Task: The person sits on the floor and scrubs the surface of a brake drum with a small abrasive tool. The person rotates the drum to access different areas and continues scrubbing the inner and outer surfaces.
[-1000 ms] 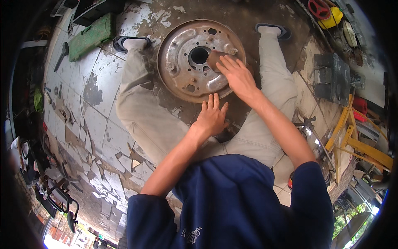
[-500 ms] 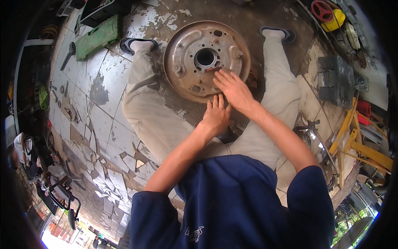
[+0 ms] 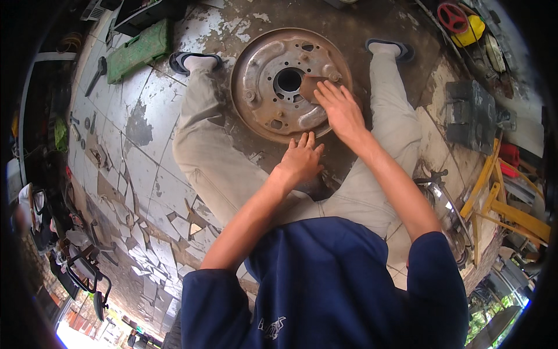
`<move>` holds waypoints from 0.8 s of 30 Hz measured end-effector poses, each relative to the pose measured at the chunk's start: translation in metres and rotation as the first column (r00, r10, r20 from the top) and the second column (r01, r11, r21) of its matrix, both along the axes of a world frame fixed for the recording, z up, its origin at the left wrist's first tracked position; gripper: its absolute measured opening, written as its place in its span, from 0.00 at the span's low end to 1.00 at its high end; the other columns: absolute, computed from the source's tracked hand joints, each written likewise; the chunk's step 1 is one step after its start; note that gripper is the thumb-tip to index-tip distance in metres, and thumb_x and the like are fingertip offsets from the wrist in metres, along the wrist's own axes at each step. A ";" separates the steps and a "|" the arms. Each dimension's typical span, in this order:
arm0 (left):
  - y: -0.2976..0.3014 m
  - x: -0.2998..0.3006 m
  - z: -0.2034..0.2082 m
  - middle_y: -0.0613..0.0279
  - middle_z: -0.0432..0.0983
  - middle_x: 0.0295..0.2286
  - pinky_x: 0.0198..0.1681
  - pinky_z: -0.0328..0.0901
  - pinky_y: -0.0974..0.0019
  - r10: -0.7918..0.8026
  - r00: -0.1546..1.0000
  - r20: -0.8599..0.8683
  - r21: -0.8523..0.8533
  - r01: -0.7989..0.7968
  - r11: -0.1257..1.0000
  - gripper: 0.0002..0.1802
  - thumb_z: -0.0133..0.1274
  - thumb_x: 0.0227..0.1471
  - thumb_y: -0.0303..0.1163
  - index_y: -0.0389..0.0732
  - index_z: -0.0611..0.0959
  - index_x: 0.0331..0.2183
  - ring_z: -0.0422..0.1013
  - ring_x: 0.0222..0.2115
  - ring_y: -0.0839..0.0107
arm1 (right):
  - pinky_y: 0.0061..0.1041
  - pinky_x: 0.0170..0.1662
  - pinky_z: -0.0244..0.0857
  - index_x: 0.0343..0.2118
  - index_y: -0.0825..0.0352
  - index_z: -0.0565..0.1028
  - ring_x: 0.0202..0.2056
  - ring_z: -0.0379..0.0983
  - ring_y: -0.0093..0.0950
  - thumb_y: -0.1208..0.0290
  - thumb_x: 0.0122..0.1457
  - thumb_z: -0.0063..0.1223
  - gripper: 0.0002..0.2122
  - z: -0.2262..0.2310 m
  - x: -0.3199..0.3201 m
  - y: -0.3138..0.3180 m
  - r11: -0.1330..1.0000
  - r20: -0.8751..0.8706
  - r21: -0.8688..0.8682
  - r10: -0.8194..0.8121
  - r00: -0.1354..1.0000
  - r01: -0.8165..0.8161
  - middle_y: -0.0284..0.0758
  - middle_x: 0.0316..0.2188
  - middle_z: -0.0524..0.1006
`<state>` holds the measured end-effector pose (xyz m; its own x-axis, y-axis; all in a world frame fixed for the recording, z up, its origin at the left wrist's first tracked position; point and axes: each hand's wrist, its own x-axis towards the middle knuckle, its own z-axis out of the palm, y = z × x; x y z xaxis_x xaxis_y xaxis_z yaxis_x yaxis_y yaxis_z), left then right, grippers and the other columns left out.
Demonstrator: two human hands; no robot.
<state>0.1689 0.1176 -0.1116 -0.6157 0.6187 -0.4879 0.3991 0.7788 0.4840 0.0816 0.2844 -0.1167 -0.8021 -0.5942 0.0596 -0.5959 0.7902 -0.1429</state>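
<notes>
Sitting on a cracked tiled floor with legs spread, the person wears a dark blue shirt and pale trousers. The left hand lies flat, fingers straight and close together, its fingertips touching the near rim of a round rusty metal plate; it grips nothing. The right hand rests on the right part of the plate, fingers stretched out and slightly spread, pressing a small brown piece of abrasive sheet against the metal just beside the central hole. The sheet is held flat under the fingertips rather than pinched.

The plate lies flat on the floor between the person's legs, beyond the knees and short of the feet, its face dotted with small bolt holes around the centre. A sandalled foot sits to its left and another to its right.

Farther off, a green box lies on the floor at the upper left, with a wrench near it. On the right stand a dark grey case and a yellow frame, and at the far upper right sits a red handwheel against a yellow container.
</notes>
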 end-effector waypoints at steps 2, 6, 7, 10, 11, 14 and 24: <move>0.000 -0.001 -0.006 0.33 0.50 0.62 0.64 0.49 0.40 -0.029 1.000 -0.008 -0.021 0.029 0.999 0.36 0.52 0.56 0.47 0.40 0.66 0.61 0.48 0.65 0.42 | 0.39 0.65 0.52 0.54 0.67 0.72 0.64 0.59 0.33 0.73 0.57 0.44 0.20 -0.010 0.016 -0.005 0.995 -0.012 0.062 0.084 0.996 -0.083 0.38 0.61 0.68; 0.004 0.003 0.017 0.34 0.52 0.62 0.64 0.49 0.40 -0.011 1.000 0.000 -0.035 0.011 0.999 0.34 0.52 0.57 0.46 0.40 0.67 0.60 0.49 0.65 0.44 | 0.40 0.66 0.51 0.55 0.66 0.72 0.65 0.58 0.33 0.74 0.58 0.43 0.21 -0.008 0.018 -0.003 0.980 0.080 -0.055 0.195 0.978 -0.191 0.38 0.61 0.68; 0.000 0.002 0.018 0.34 0.52 0.62 0.64 0.49 0.39 0.018 1.000 0.004 0.023 -0.018 1.000 0.34 0.52 0.57 0.46 0.41 0.67 0.60 0.49 0.65 0.44 | 0.40 0.66 0.51 0.55 0.66 0.72 0.64 0.59 0.33 0.74 0.58 0.43 0.21 -0.008 0.006 0.000 0.997 0.040 -0.017 0.079 0.996 -0.078 0.38 0.61 0.68; -0.025 -0.006 0.025 0.41 0.67 0.55 0.59 0.59 0.49 0.141 0.989 -0.039 0.223 -0.129 0.966 0.27 0.52 0.57 0.42 0.39 0.74 0.55 0.64 0.57 0.49 | 0.40 0.66 0.51 0.55 0.66 0.72 0.64 0.59 0.33 0.77 0.57 0.43 0.21 -0.004 0.002 -0.005 0.999 0.044 -0.023 -0.044 0.998 0.045 0.37 0.61 0.68; -0.038 -0.023 0.036 0.43 0.71 0.52 0.57 0.62 0.52 0.166 0.982 0.084 0.251 -0.182 0.951 0.24 0.52 0.58 0.40 0.38 0.76 0.52 0.68 0.54 0.51 | 0.39 0.66 0.52 0.55 0.66 0.72 0.64 0.59 0.33 0.77 0.57 0.43 0.22 -0.004 0.012 -0.011 1.000 0.066 -0.020 -0.012 0.998 0.013 0.37 0.61 0.67; -0.073 -0.041 0.036 0.50 0.81 0.34 0.41 0.70 0.60 0.477 0.868 0.140 0.503 -0.477 0.721 0.15 0.52 0.58 0.36 0.35 0.82 0.42 0.78 0.35 0.54 | 0.43 0.67 0.48 0.56 0.66 0.71 0.64 0.60 0.33 0.77 0.56 0.44 0.22 -0.009 0.027 -0.016 0.997 0.071 0.013 0.074 0.995 -0.075 0.37 0.62 0.67; -0.105 -0.081 -0.070 0.39 0.69 0.50 0.58 0.59 0.55 0.996 0.076 -0.041 0.660 -0.747 0.084 0.32 0.54 0.58 0.43 0.32 0.68 0.57 0.66 0.53 0.46 | 0.45 0.67 0.46 0.54 0.66 0.73 0.63 0.61 0.30 0.74 0.57 0.44 0.20 -0.001 0.032 -0.022 0.984 0.077 -0.022 0.180 0.981 -0.179 0.37 0.59 0.70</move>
<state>0.0880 0.0127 -0.1820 -0.8313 -0.5518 0.0672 -0.2315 0.4536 0.8606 0.1138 0.2619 -0.1182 -0.6848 -0.7286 0.0107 -0.7145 0.6686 -0.2061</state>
